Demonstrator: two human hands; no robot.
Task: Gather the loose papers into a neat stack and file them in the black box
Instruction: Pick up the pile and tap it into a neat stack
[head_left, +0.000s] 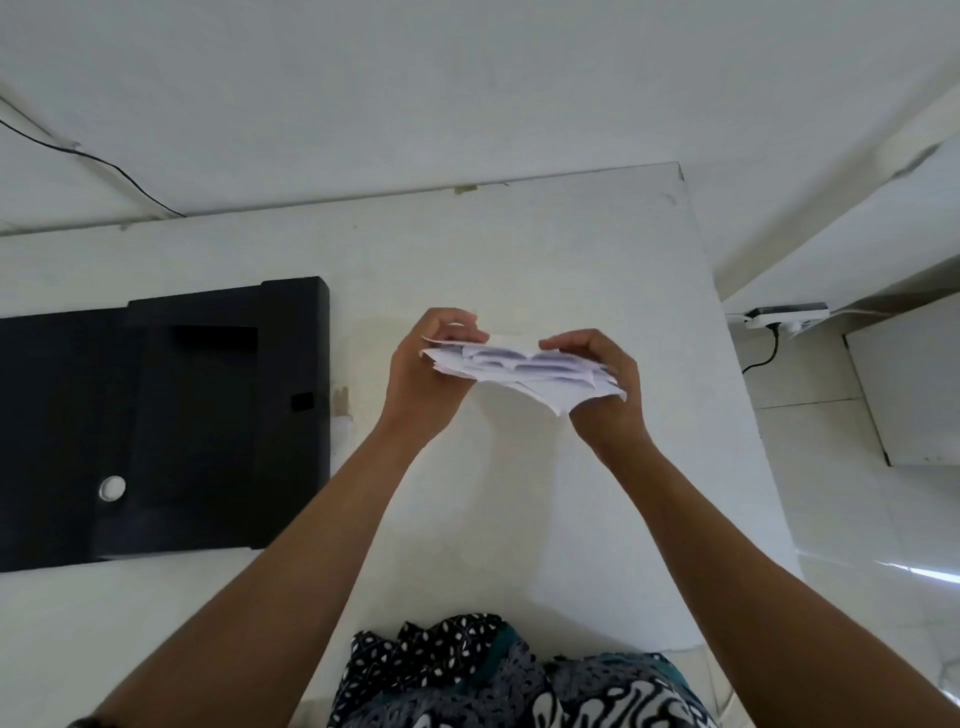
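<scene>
So from the head cam I'm looking down at both hands holding the papers (524, 371) up off the white counter (519, 249), somewhere over the middle of it and a bit toward the right edge. The left hand (426, 374) has its fingers (452, 319) curled over the left end of the bundle, and the right hand (602, 384) is clamped on the right end the same way, thumb underneath as far as I can tell. Nothing loose is left lying on the counter that I can see, so I'd call the gathering part done.

The stack isn't neat yet though. Sheets stick out at different angles and the corners fan out toward the right, so it probably still needs a tap or two on the counter to square the edges.

The black box (197, 415) sits at the counter's left edge, lying open with its lid (52, 436) flapped out further left. It's well apart from the papers, and I can't make out any sheets inside. So filing hasn't started, I reckon we're about halfway.
</scene>
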